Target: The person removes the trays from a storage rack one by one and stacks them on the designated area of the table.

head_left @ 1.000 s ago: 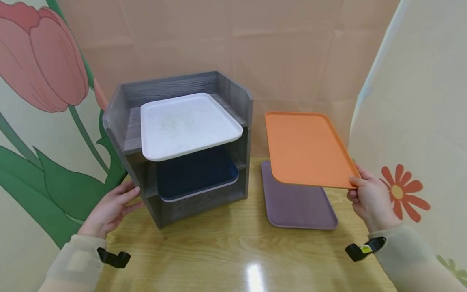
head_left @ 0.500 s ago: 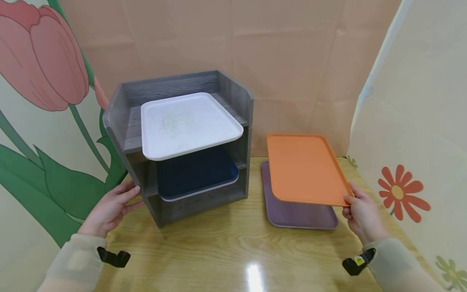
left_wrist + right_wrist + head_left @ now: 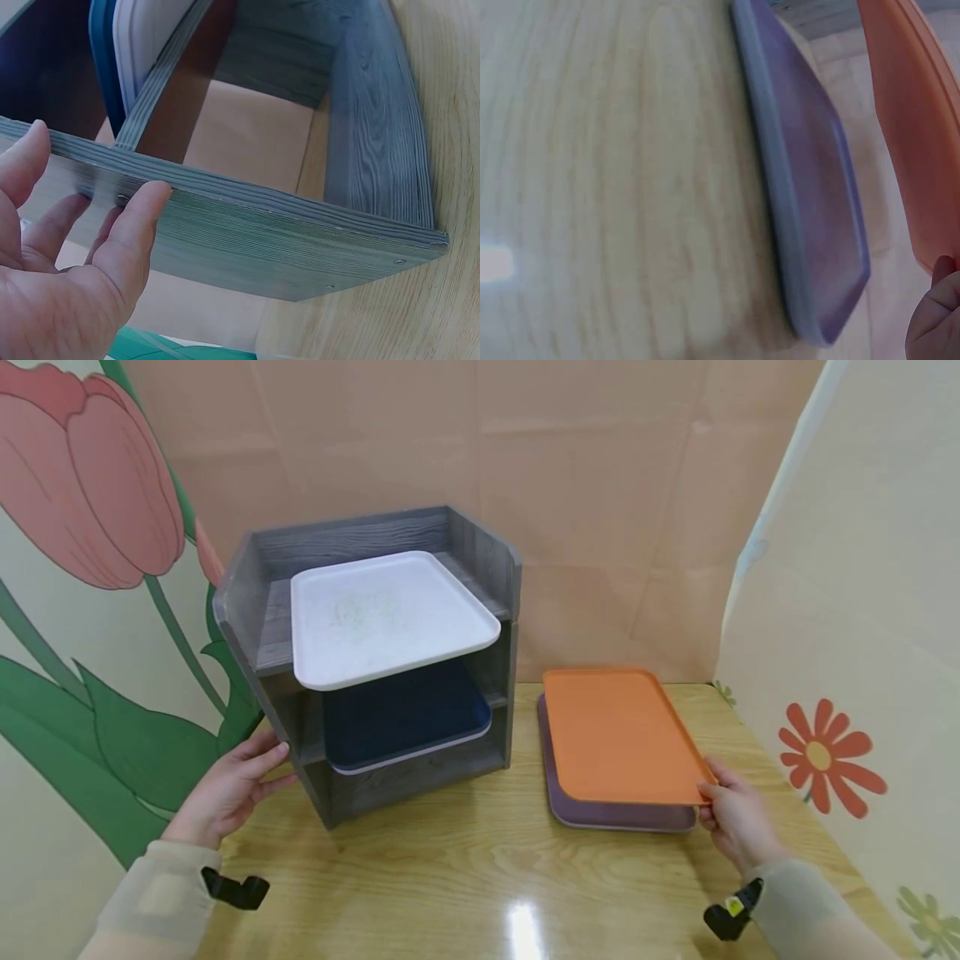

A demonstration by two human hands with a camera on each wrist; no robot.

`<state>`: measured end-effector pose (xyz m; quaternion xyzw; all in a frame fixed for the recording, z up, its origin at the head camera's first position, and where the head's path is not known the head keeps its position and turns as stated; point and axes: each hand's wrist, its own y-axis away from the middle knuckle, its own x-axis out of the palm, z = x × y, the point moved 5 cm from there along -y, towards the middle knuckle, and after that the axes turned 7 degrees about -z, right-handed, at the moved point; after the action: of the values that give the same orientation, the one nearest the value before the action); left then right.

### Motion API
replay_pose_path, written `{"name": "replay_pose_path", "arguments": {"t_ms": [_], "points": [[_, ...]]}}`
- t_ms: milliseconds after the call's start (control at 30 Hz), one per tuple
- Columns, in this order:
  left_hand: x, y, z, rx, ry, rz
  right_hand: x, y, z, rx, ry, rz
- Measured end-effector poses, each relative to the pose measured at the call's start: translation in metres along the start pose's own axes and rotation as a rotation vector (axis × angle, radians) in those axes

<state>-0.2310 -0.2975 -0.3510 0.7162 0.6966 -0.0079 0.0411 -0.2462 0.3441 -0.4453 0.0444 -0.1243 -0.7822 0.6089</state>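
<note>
My right hand (image 3: 738, 818) pinches the near right corner of an orange tray (image 3: 626, 735). That tray hangs close over a purple tray (image 3: 615, 814) lying on the table and overlaps most of it in the head view. A gap shows between the two trays in the right wrist view, where the purple tray's raised rim (image 3: 769, 172) is plain. At the left, my left hand (image 3: 232, 789) rests its fingertips (image 3: 154, 195) against the side panel (image 3: 247, 225) of a grey wooden shelf (image 3: 480, 560). Its fingers are spread and loosely bent.
On the shelf's top level a white tray (image 3: 386, 618) juts out over the front. Below it a dark blue tray (image 3: 405, 718) lies on a light-rimmed one, also sticking out. The wooden table (image 3: 450, 877) meets flower-printed walls (image 3: 817, 756) on both sides.
My right hand has lowered the orange tray toward the purple tray, moving slightly left and nearer to me. The left hand and the shelf have stayed in place.
</note>
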Motion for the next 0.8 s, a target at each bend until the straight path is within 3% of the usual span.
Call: {"name": "replay_pose_path", "arguments": {"t_ms": [400, 800], "points": [[0.001, -0.001, 0.000, 0.012, 0.001, 0.002, -0.001, -0.005, -0.015, 0.085, 0.056, -0.062], [0.000, -0.001, 0.001, -0.007, -0.003, -0.013, -0.002, -0.011, -0.025, 0.096, 0.127, -0.029]]}}
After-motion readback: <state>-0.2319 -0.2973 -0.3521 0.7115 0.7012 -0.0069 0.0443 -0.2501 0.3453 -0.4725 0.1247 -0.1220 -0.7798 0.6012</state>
